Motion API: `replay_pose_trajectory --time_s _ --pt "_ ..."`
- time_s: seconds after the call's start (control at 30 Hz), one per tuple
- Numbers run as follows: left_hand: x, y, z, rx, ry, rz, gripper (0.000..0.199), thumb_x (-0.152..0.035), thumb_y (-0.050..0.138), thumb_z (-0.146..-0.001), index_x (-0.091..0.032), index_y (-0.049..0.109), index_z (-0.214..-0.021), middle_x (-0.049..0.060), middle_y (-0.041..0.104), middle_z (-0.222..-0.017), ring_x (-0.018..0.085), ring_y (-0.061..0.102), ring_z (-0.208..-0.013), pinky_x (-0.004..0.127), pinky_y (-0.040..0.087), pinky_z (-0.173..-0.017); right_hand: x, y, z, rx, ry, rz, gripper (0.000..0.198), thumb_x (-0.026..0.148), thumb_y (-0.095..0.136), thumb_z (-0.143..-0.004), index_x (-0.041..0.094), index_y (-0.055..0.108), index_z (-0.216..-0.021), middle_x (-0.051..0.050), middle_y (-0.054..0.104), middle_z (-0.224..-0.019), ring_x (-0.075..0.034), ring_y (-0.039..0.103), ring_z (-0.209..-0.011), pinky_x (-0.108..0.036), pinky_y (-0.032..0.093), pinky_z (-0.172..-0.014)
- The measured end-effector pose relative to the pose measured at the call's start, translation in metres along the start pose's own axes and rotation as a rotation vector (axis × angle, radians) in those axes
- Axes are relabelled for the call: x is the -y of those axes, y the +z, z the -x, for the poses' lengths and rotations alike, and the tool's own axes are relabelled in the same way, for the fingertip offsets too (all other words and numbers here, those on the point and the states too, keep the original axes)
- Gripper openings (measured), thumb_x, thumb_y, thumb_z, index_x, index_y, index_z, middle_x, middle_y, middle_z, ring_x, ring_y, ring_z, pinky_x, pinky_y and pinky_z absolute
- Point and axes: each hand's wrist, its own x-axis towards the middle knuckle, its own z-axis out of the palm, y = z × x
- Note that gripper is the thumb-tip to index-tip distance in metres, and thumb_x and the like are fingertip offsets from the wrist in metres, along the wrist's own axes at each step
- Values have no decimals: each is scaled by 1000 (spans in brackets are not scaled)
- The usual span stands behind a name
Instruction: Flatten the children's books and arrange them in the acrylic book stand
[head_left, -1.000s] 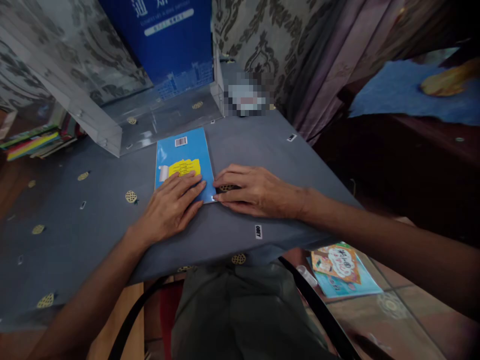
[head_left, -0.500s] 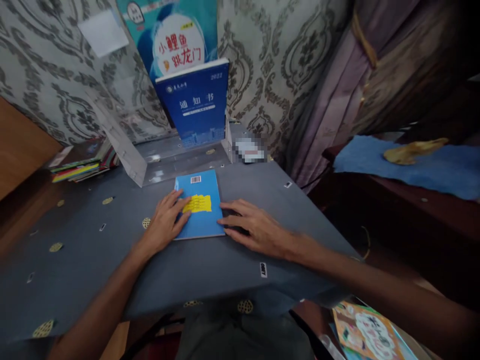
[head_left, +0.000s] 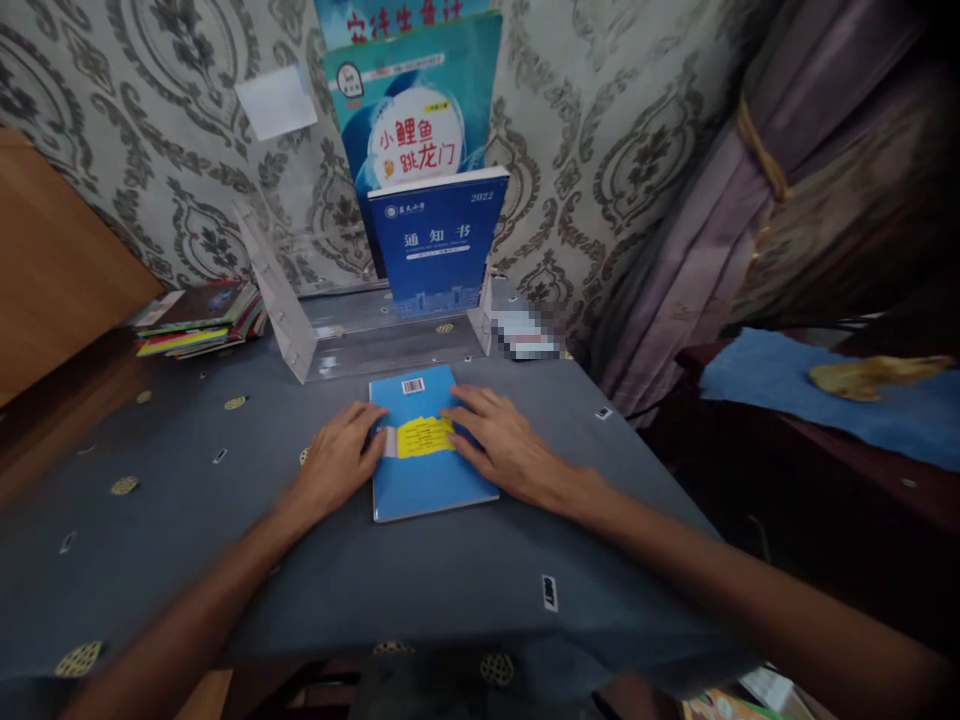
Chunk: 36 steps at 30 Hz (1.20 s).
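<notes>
A blue book (head_left: 427,490) with a barcode and a yellow text patch lies flat on the cloth-covered table. My left hand (head_left: 337,450) is at its left edge, fingers apart and their tips touching the cover near that edge. From the right, my right hand (head_left: 510,440) reaches over the other edge, its spread fingers resting on the cover beside the yellow patch. Behind the book stands a clear acrylic rack (head_left: 375,352). A dark blue 2022 booklet (head_left: 435,245) stands upright in it, with a teal picture book (head_left: 424,85) behind.
At the back left lies a stack of thin books (head_left: 206,315). A pixelated item (head_left: 525,333) is just right of the rack. The grey tablecloth (head_left: 300,590) hangs over the front edge. To the right, a blue cloth (head_left: 765,375) covers part of another surface, near a tied curtain (head_left: 675,260).
My right hand has moved from the book's right edge further onto its cover. The left fingers have drawn back toward the left edge. The book is turned slightly, and the camera view has shifted.
</notes>
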Motion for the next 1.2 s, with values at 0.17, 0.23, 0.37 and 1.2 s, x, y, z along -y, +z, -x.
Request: replay_pose_trajectory --time_s 0.17,0.23,0.37,1.2 --pt "22 10 -23 -27 -36 -20 21 -20 46 -94 -20 58 -111 9 69 -106 25 67 -98 41 56 -84 19 20 -57 50 -106 -72 47 16 45 -96 17 47 -143 -18 58 -142 -29 52 -134 -52 45 -110" --pt "27 16 -26 -32 -42 -13 18 -18 46 -92 -21 56 -108 9 69 -102 24 67 -93 40 56 -80 23 30 -78 100 -119 -68 51 13 44 -95 15 42 -145 -18 56 -144 -28 51 -136 -48 44 -111" --pt "31 25 -25 -56 -34 28 17 -18 44 -94 -20 54 -108 9 68 -103 24 66 -95 41 56 -83 24 45 -100 182 -117 -68 54 12 44 -95 7 35 -148 -24 51 -148 -30 47 -140 -50 36 -117" --pt "14 14 -42 46 132 -83 24 -23 42 -97 -17 59 -112 15 66 -130 34 51 -134 56 44 -109 -61 22 -59 -54 76 -405 43 18 40 -98 19 53 -139 -10 67 -135 -23 62 -125 -48 48 -107"
